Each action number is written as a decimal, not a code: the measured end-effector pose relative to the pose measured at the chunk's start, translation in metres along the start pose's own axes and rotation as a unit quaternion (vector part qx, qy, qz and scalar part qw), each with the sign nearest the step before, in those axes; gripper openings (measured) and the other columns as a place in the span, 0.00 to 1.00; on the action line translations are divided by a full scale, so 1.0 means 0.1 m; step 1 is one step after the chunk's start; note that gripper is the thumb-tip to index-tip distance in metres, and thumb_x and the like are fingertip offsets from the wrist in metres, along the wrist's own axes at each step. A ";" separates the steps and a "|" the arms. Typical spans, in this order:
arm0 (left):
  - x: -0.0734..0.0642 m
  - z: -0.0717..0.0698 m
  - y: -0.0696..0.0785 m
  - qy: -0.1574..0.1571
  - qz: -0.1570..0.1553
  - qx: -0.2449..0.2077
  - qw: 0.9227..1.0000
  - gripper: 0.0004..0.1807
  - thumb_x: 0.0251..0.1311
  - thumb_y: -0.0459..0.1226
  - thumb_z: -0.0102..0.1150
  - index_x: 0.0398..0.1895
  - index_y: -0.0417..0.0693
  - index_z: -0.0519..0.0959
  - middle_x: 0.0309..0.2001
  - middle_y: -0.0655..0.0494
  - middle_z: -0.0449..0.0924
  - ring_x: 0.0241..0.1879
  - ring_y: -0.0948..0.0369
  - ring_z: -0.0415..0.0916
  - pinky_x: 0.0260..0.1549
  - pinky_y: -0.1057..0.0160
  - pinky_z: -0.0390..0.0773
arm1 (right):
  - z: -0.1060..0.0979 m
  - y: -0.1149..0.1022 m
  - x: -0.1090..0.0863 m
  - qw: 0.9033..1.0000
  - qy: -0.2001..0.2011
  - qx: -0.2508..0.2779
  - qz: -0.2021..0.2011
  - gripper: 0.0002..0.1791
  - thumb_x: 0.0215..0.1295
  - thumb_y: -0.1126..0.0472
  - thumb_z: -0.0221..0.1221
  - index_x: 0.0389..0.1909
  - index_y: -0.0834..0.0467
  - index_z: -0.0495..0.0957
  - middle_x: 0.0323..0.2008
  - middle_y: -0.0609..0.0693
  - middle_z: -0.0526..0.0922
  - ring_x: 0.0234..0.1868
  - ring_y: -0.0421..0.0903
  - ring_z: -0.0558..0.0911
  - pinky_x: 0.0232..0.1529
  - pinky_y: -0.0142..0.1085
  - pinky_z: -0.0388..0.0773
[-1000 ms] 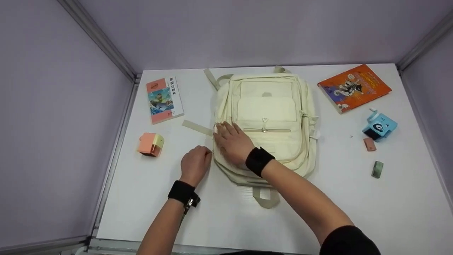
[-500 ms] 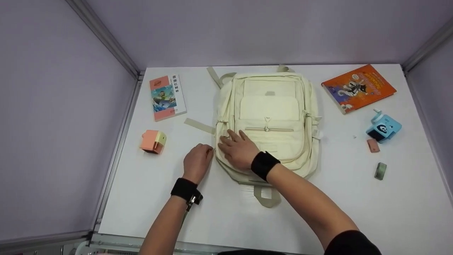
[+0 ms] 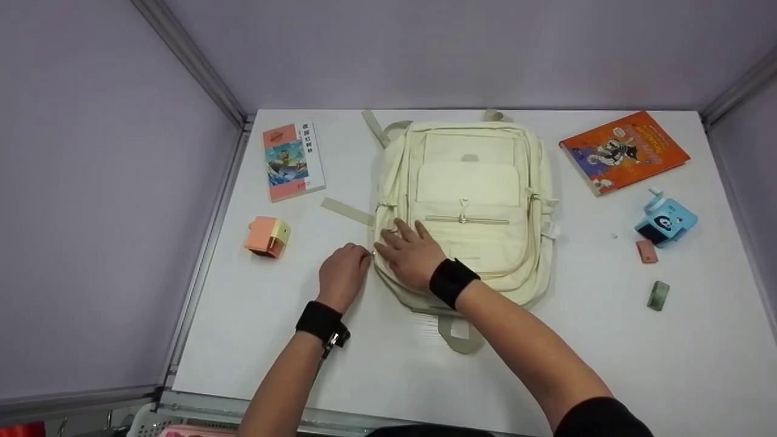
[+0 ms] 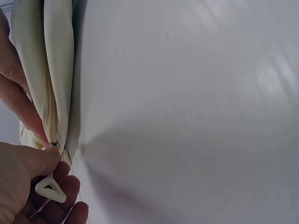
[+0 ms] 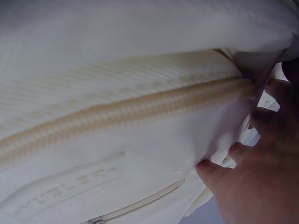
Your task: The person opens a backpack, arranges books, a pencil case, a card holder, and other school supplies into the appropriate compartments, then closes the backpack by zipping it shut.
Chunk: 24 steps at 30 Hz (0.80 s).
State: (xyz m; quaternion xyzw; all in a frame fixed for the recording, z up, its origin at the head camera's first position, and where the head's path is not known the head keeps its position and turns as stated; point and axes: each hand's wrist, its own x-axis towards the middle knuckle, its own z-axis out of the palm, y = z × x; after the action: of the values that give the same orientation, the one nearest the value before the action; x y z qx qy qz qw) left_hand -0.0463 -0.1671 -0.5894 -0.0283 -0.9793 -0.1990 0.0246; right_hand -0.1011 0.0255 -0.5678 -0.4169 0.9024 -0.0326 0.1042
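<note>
A cream backpack (image 3: 467, 182) lies flat on the white table, its front pockets facing up. At its lower left side, my left hand (image 3: 341, 276) pinches a zipper pull between thumb and fingers. In the left wrist view, the pull's white triangular loop (image 4: 50, 189) hangs below the thumb, and the zipper slider (image 4: 54, 145) sits just above the fingertips. My right hand (image 3: 413, 255) rests on the lower left front of the backpack with its fingers spread. The right wrist view has those fingers (image 5: 212, 172) on the fabric beside a beige zipper (image 5: 126, 109).
Left of the backpack are a paperback book (image 3: 294, 161) and an orange-and-yellow pencil sharpener (image 3: 268, 237). To its right lie an orange book (image 3: 625, 152), a blue crank sharpener (image 3: 666, 218), a pink eraser (image 3: 646, 251) and a small green block (image 3: 658, 295). Walls enclose the table's sides and back.
My right hand has slid slightly toward me over the backpack's front. My left hand keeps its pinch at the side. The head view has shifted a little.
</note>
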 end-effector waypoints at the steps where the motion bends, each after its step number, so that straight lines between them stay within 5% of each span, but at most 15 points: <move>1: 0.00 0.00 0.01 -0.002 0.000 0.003 1.000 0.05 0.70 0.39 0.64 0.39 0.48 0.86 0.36 0.54 0.82 0.36 0.54 0.81 0.34 0.54 0.79 | 0.00 0.00 0.00 1.000 -0.002 -0.002 0.002 0.27 0.82 0.51 0.47 0.78 0.46 0.64 0.78 0.51 0.60 0.80 0.59 0.50 0.75 0.60 0.47; 24: -0.31 0.01 0.25 -0.015 0.016 0.021 1.000 0.05 0.68 0.38 0.64 0.34 0.48 0.85 0.28 0.57 0.79 0.28 0.58 0.78 0.25 0.58 0.76 | -0.06 -0.08 0.07 0.996 -0.050 -0.066 0.029 0.27 0.83 0.48 0.41 0.79 0.42 0.61 0.79 0.47 0.59 0.80 0.57 0.49 0.75 0.59 0.50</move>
State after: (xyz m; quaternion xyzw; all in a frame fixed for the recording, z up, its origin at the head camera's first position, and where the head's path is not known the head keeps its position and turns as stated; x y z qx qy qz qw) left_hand -0.0143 -0.1455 -0.5829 -0.0464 -0.9829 -0.1777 0.0132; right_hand -0.1012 0.0151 -0.5622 -0.3980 0.9078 0.0508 0.1220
